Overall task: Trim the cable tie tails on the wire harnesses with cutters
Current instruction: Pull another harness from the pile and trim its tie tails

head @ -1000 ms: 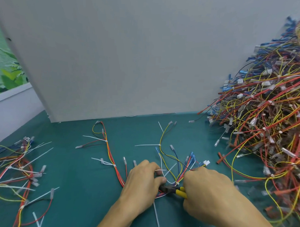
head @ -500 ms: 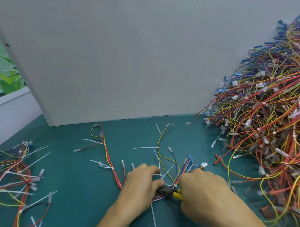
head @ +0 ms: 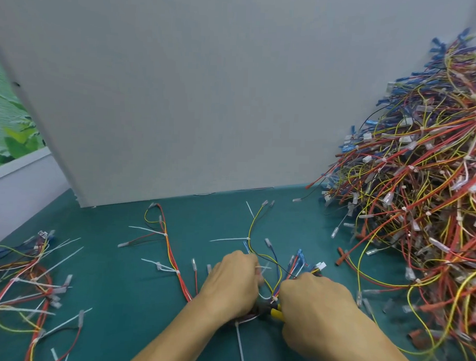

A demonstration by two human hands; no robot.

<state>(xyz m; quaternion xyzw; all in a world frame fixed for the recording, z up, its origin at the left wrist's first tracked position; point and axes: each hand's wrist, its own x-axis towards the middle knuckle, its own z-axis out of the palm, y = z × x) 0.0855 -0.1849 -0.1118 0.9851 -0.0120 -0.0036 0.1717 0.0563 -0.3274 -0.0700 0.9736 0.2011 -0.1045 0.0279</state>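
Your left hand (head: 230,285) lies knuckles up, fingers curled down over the harness (head: 275,276) and gripping the bundle against the mat (head: 119,297). Fingertips are hidden under the hand. Your right hand (head: 316,310) is closed round the cutters (head: 276,314). Only a bit of yellow handle and the dark head show, in the gap between your hands. Blades: cannot tell whether they are closed.

The harness lies between your hands and just beyond them. Yellow, blue, black and red wires fan out from the gap, away from you. A white tie head (head: 274,299) sits on the bundle just beyond the cutters' head. A red branch (head: 172,259) runs out from under your left hand, away and to the left, with uncut ties sticking off it sideways. One long white tail (head: 239,345) comes out from under your left hand toward you, flat on the mat. A second tail (head: 229,239) points left off the yellow wire, beyond your left hand.

Right of your right hand, a big pile (head: 419,200) of harnesses leans against the board (head: 180,97). Well to the left of your left hand lies a smaller heap (head: 20,280), long white tails sticking out of it. The grey board stands upright on the mat beyond both hands.
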